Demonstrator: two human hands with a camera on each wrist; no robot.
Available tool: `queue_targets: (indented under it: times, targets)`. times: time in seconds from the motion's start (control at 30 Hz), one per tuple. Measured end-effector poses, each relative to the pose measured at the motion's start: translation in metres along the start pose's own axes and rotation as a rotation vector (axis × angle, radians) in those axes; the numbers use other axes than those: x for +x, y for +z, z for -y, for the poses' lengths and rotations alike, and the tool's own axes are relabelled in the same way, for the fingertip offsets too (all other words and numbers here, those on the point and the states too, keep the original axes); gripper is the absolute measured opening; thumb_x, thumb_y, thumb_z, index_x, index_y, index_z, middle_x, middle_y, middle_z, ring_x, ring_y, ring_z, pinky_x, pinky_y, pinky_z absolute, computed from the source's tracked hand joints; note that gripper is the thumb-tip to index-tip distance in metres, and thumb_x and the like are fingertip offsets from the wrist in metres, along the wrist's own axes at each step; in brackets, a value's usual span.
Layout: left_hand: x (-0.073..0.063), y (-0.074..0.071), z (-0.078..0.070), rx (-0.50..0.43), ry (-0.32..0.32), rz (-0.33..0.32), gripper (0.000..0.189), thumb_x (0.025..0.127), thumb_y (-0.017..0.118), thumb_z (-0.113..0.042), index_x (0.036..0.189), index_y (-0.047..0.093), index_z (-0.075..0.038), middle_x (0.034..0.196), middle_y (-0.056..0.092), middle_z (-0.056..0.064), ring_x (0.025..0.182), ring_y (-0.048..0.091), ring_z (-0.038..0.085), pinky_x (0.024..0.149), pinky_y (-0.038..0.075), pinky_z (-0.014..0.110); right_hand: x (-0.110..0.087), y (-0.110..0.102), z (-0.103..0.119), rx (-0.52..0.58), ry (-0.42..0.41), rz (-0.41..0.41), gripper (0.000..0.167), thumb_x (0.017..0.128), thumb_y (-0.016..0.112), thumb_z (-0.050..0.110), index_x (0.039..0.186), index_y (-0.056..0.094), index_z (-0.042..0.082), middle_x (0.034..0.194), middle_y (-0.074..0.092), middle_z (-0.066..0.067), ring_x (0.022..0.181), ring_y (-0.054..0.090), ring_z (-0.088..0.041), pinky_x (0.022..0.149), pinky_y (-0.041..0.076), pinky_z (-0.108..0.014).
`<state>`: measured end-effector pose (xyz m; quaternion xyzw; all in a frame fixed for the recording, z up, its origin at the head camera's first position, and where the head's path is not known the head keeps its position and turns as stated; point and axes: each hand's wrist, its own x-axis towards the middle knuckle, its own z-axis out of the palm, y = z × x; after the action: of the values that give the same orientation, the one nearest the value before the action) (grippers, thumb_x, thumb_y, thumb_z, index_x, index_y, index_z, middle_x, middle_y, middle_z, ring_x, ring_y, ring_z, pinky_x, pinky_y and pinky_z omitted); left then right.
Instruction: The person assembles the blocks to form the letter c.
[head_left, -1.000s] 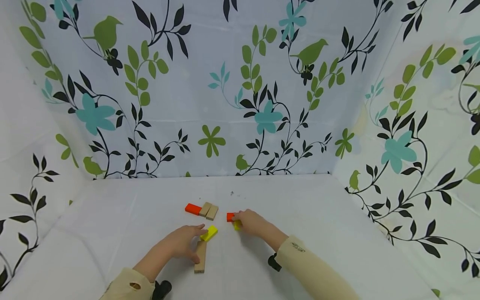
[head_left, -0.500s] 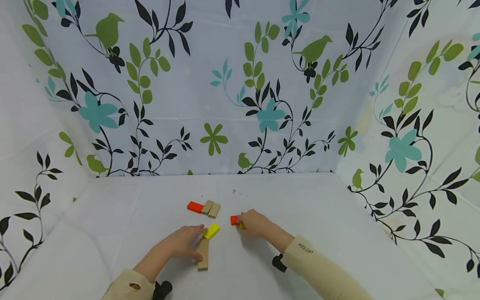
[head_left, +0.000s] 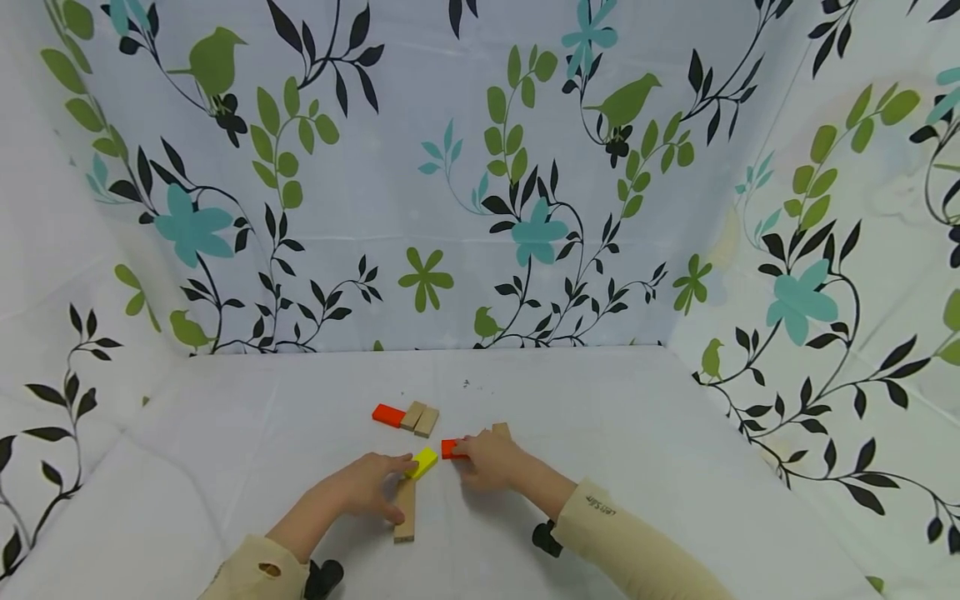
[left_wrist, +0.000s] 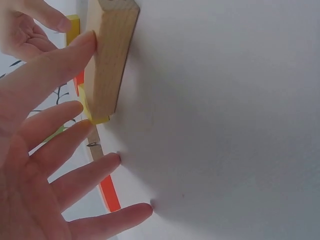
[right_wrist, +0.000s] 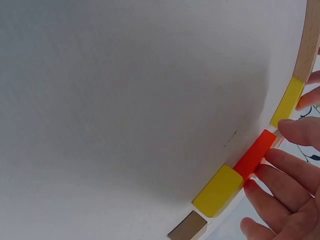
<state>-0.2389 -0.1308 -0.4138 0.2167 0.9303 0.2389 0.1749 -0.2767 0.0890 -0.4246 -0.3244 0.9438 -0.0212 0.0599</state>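
My left hand (head_left: 363,483) rests over a long plain wooden block (head_left: 407,500), its thumb against the block's side and a fingertip by a yellow block (head_left: 426,461) at the far end. The left wrist view shows the other fingers of that hand spread along the table. My right hand (head_left: 491,460) holds a red block (right_wrist: 256,156) by fingertips and thumb. One end of this red block sits against a second yellow block (right_wrist: 219,190), hidden by the hand in the head view. A small wooden block (head_left: 501,430) shows just beyond the right hand.
Farther back on the white-covered table (head_left: 300,400) lie another red block (head_left: 388,415) and two short wooden blocks (head_left: 420,418), side by side in a slanting row. A patterned cloth (head_left: 465,183) hangs behind the table and at its sides.
My right hand has moved left and slightly nearer with the red block, narrowing its gap to the left yellow block. The small wooden block has come into view behind it. My left hand stays put.
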Motion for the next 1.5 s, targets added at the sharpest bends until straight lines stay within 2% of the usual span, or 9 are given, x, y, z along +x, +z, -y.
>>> queue_targets:
  times: [0.13,0.37,0.77,1.1,1.3,1.5]
  targets:
    - [0.001,0.000,0.002,0.014,-0.014,0.009,0.067,0.067,0.081,-0.025,0.127,0.055,-0.011,0.137,0.045,0.006,0.124,0.038,0.035,0.099,0.031,0.054,0.000,0.001,0.003,0.016,0.017,0.012,0.039,0.082,0.066,0.025,0.120,0.061,0.015,0.113,0.062,0.000,0.082,0.055,-0.013,0.076,0.047,-0.024]
    - [0.000,0.001,0.003,0.026,-0.031,0.004,0.067,0.067,0.081,-0.027,0.127,0.055,-0.011,0.136,0.047,0.005,0.123,0.039,0.034,0.099,0.032,0.053,0.000,0.001,0.006,0.023,-0.007,0.014,0.043,0.082,0.066,0.026,0.124,0.059,0.016,0.121,0.059,0.000,0.107,0.056,-0.019,0.091,0.044,-0.030]
    - [0.003,0.003,0.006,0.034,-0.041,0.012,0.068,0.067,0.081,-0.029,0.128,0.055,-0.011,0.135,0.048,0.004,0.123,0.040,0.033,0.099,0.032,0.052,-0.002,0.000,0.006,0.077,0.028,0.045,0.044,0.081,0.067,0.026,0.124,0.059,0.017,0.126,0.056,0.000,0.109,0.054,-0.020,0.089,0.045,-0.028]
    - [0.001,0.000,0.003,0.036,-0.036,0.019,0.068,0.068,0.080,-0.028,0.128,0.054,-0.010,0.136,0.047,0.005,0.124,0.039,0.034,0.099,0.031,0.053,-0.002,-0.002,0.007,0.074,0.015,0.038,0.047,0.082,0.067,0.027,0.127,0.056,0.016,0.129,0.054,0.000,0.116,0.051,-0.019,0.094,0.042,-0.031]
    - [0.002,0.001,0.003,0.016,-0.011,0.003,0.069,0.068,0.080,-0.028,0.129,0.053,-0.012,0.139,0.042,0.006,0.125,0.038,0.034,0.099,0.032,0.053,-0.005,-0.005,-0.009,0.049,0.077,0.005,0.052,0.085,0.062,0.025,0.135,0.046,0.019,0.139,0.043,0.001,0.126,0.040,-0.018,0.100,0.036,-0.038]
    - [-0.003,0.002,0.006,-0.016,-0.003,-0.046,0.078,0.066,0.081,-0.030,0.134,0.047,-0.012,0.142,0.038,0.011,0.128,0.034,0.035,0.100,0.029,0.054,-0.013,-0.005,-0.030,0.022,0.148,-0.023,0.037,0.090,0.055,0.018,0.126,0.054,0.008,0.131,0.052,-0.008,0.122,0.046,-0.025,0.099,0.037,-0.039]
